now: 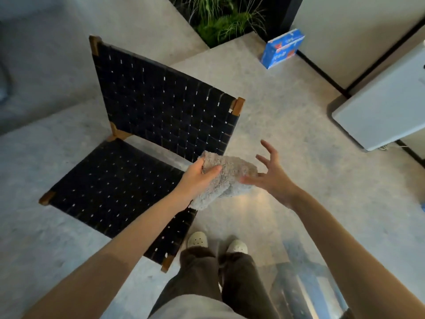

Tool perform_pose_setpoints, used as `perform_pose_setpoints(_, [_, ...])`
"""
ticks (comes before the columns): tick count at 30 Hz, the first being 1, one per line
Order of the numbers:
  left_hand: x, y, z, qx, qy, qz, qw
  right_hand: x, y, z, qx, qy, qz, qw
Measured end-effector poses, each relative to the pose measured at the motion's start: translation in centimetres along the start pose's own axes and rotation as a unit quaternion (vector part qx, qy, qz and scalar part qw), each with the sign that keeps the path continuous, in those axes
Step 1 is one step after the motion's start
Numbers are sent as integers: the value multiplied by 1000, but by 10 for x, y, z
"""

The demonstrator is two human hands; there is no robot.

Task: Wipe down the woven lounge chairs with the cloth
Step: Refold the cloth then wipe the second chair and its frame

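Observation:
A low lounge chair [147, 125] with black woven straps and wooden corner posts stands on the floor ahead and to my left, its backrest tilted away. My left hand [197, 174] grips a fluffy grey cloth [226, 180] above the seat's right edge. My right hand [273, 174] hovers just to the right of the cloth with fingers spread, its fingertips at the cloth's edge. The cloth hangs bunched and is not touching the chair.
A blue box [282, 48] stands on the concrete floor [287, 125] near a planter with green grass [220, 17]. A white appliance [386, 107] sits at the right by the wall. My feet in pale shoes [216, 242] stand beside the seat's front corner.

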State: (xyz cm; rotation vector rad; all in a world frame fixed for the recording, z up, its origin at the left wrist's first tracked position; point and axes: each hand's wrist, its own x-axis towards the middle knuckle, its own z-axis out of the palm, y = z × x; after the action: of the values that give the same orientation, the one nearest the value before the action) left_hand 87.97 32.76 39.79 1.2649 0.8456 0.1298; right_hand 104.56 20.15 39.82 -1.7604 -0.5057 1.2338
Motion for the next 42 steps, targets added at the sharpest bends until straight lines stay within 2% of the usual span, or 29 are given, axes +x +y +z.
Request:
perform_pose_setpoints(6, [46,13,-11,12,38,-34,999,53,7,-8,-54,-36,-81,995])
perform_pose_setpoints(8, [58,16,-16,57,68,-38,995,70,3,-17,-129,-32,-110,985])
perform_pose_setpoints(10, [67,20,-20,107,94,-42,989,86,-5,-24,-224,-35,-159,961])
perform_pose_setpoints(12, [75,22,-21,134,91,-21,987,100,-13,-30,-280,-53,-190,939])
perform_pose_setpoints(15, [94,20,-22,218,85,44,971,121,-21,-35,-290,-54,-201,934])
perform_pose_setpoints(19, [128,21,-31,293,141,58,944,148,-29,-34,-341,-13,-199,919])
perform_pose_setpoints(22, [161,22,-39,335,182,70,922,177,-26,-35,-412,66,-248,874])
perform_pose_setpoints(26, [215,11,-47,327,236,120,907,225,-13,-34,-438,184,-331,815])
perform_pose_setpoints(28, [244,-4,-50,327,290,159,885,252,-4,-31,-430,221,-366,795])
perform_pose_setpoints(31, [286,-29,-46,345,397,254,812,291,8,-28,-438,241,-393,772])
perform_pose_setpoints(32, [300,-35,-44,335,418,280,797,301,12,-27,-429,243,-406,769])
perform_pose_setpoints(34, [324,-44,-40,277,443,326,788,318,20,-24,-396,245,-440,768])
perform_pose_setpoints(37, [347,-57,-29,197,433,438,763,335,33,-18,-361,286,-507,728])
perform_pose_setpoints(40, [364,-77,-16,220,385,510,737,347,41,-14,-310,327,-573,685])
perform_pose_setpoints(42, [379,-86,-17,246,380,534,715,355,43,-13,-295,340,-594,667])
